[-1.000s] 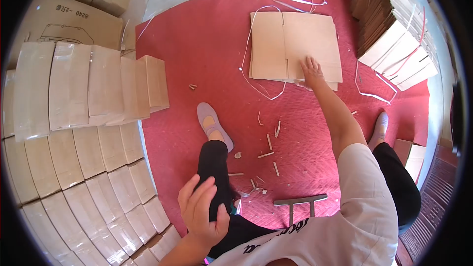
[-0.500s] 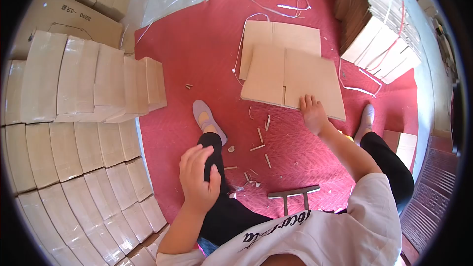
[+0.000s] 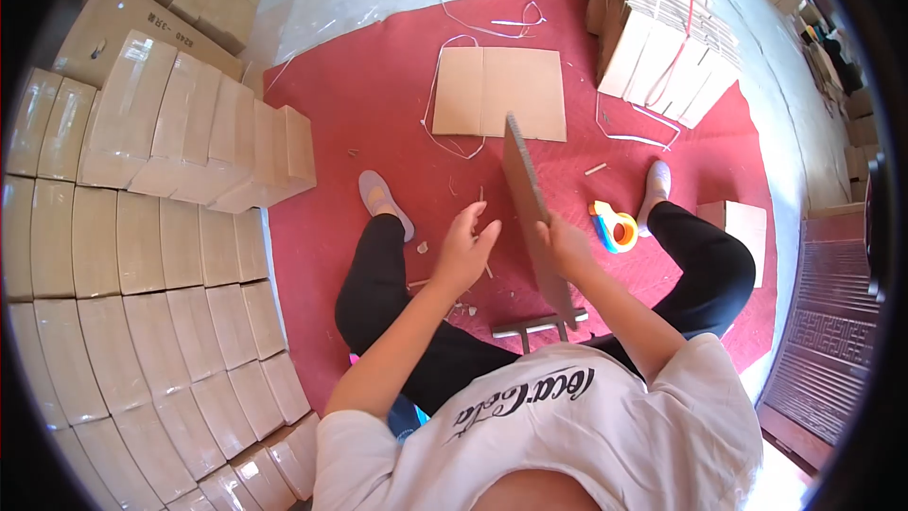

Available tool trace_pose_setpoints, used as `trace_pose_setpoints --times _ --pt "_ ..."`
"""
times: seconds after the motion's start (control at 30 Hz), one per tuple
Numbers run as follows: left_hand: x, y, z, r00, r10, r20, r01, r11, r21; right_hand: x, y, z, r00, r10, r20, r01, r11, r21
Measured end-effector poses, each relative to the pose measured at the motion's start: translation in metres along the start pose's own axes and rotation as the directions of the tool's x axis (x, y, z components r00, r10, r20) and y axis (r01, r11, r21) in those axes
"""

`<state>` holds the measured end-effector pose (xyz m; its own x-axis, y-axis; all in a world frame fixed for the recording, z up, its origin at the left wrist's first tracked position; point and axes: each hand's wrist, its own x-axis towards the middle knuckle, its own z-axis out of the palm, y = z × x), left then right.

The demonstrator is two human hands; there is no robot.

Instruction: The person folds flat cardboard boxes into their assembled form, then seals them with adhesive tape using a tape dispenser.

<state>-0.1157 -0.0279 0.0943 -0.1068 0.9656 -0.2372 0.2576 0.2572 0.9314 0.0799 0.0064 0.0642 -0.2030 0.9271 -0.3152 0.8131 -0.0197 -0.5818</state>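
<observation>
A flattened cardboard box [image 3: 530, 191] stands on edge between my knees, seen almost edge-on. My right hand [image 3: 566, 246] grips it along its right side. To its left, my left hand [image 3: 465, 244] is held in the air with fingers apart, holding nothing and not touching the cardboard. Farther out on the red mat lies another flat cardboard box [image 3: 501, 90], with a white strap looped around its left side. An orange and blue tape dispenser [image 3: 615, 229] rests on the mat between the cardboard and my right foot.
Closed cartons [image 3: 142, 227] are piled high on the left. A tied stack of flat cardboard [image 3: 662, 47] stands at the back right. A metal T-shaped bar [image 3: 537, 325] is close to my lap. Cardboard scraps lie on the red mat [image 3: 331, 114].
My right hand has lifted the flattened cardboard box off the other one and swung it upright toward me. My left hand has moved in toward it. The tape dispenser has come into fuller view.
</observation>
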Motion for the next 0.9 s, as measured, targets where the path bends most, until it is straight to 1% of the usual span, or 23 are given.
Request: trace_pose_setpoints --times 0.03,0.07,0.1,0.13,0.2,0.23,0.27,0.3,0.33,0.37,0.4,0.43,0.47,0.5,0.57,0.63,0.67,0.7,0.73,0.77,0.8,0.83,0.9 --pt "0.007 -0.021 0.024 1.0 -0.026 -0.011 0.024 0.995 -0.094 -0.003 0.01 0.008 1.0 0.0 -0.002 0.0 1.0 -0.001" --pt "0.011 -0.04 0.045 0.998 -0.053 -0.018 0.049 0.981 -0.186 -0.003 0.023 0.022 0.997 -0.068 -0.026 0.07 0.993 0.097" --pt "0.011 -0.053 0.064 0.997 -0.071 -0.013 0.067 0.978 -0.196 -0.004 0.032 0.031 0.989 -0.134 -0.056 0.143 0.971 0.193" --pt "0.01 -0.052 0.076 0.996 -0.083 -0.01 0.08 0.975 -0.206 -0.003 0.033 0.03 0.989 -0.137 -0.061 0.147 0.97 0.193" --pt "0.002 -0.055 0.09 0.993 -0.116 0.013 0.116 0.97 -0.215 0.0 0.034 0.029 0.995 -0.102 -0.01 0.101 0.952 0.29" --pt "0.002 -0.061 0.099 0.982 -0.189 -0.017 0.181 0.959 -0.219 -0.002 0.026 0.022 0.995 -0.102 -0.018 0.103 0.951 0.292" --pt "0.002 -0.068 0.108 0.963 -0.265 -0.046 0.248 0.942 -0.227 -0.006 0.019 0.016 0.995 -0.048 0.083 0.012 0.918 0.397" --pt "0.008 -0.094 0.118 0.971 -0.237 -0.028 0.214 0.919 -0.33 -0.01 0.015 0.01 0.982 -0.006 0.189 -0.088 0.87 0.485" --pt "0.006 -0.086 0.118 0.972 -0.233 -0.028 0.21 0.92 -0.331 -0.007 0.023 0.016 0.983 -0.007 0.185 -0.085 0.871 0.484" --pt "0.006 -0.079 0.114 0.976 -0.216 -0.023 0.19 0.899 -0.395 0.002 0.034 0.029 0.996 -0.089 0.009 0.08 0.931 0.356" --pt "0.005 -0.074 0.11 0.979 -0.203 -0.017 0.174 0.874 -0.454 0.007 0.043 0.04 0.97 -0.192 -0.151 0.22 0.956 0.196" --pt "0.006 -0.075 0.108 0.97 -0.237 -0.055 0.206 0.922 -0.328 0.01 0.048 0.043 0.969 -0.194 -0.152 0.222 0.955 0.197" --pt "0.009 -0.074 0.108 0.971 -0.233 -0.057 0.202 0.922 -0.329 0.015 0.054 0.043 0.957 -0.237 -0.169 0.267 0.946 0.185" --pt "0.011 -0.07 0.108 0.968 -0.232 -0.098 0.2 0.944 -0.262 0.016 0.052 0.036 0.943 -0.278 -0.184 0.31 0.935 0.172" --pt "0.02 -0.059 0.11 0.964 -0.225 -0.141 0.196 0.962 -0.191 0.019 0.043 0.026 0.958 -0.244 -0.151 0.269 0.946 0.182" --pt "0.03 -0.054 0.116 0.965 -0.109 -0.24 0.112 0.994 -0.002 0.017 0.033 0.019 0.971 -0.208 -0.116 0.227 0.955 0.191" --pt "0.031 -0.052 0.116 0.965 -0.104 -0.24 0.107 0.994 -0.003 0.017 0.031 0.016 0.978 -0.194 -0.081 0.205 0.967 0.15" --pt "0.034 -0.05 0.115 0.977 -0.04 -0.208 0.05 0.998 0.041 0.019 0.03 0.011 0.982 -0.181 -0.048 0.185 0.977 0.105" --pt "0.038 -0.049 0.114 0.985 0.024 -0.173 -0.009 0.996 0.085 0.021 0.032 0.005 0.981 -0.184 -0.053 0.189 0.977 0.102" --pt "0.04 -0.049 0.11 0.985 0.027 -0.171 -0.012 0.996 0.088 0.021 0.037 0.0 0.978 -0.191 -0.082 0.193 0.981 0.012" --pt "0.039 -0.043 0.104 0.985 0.09 -0.147 -0.068 0.987 0.148 0.02 0.039 -0.006 0.974 -0.198 -0.109 0.19 0.979 -0.078" --pt "0.038 -0.036 0.099 0.981 0.151 -0.119 -0.124 0.971 0.205 0.021 0.041 -0.013 0.974 -0.197 -0.11 0.189 0.979 -0.077" --pt "0.035 -0.028 0.094 0.983 0.142 -0.117 -0.113 0.967 0.226 0.027 0.045 -0.027 0.988 -0.007 -0.154 -0.032 0.969 -0.246"
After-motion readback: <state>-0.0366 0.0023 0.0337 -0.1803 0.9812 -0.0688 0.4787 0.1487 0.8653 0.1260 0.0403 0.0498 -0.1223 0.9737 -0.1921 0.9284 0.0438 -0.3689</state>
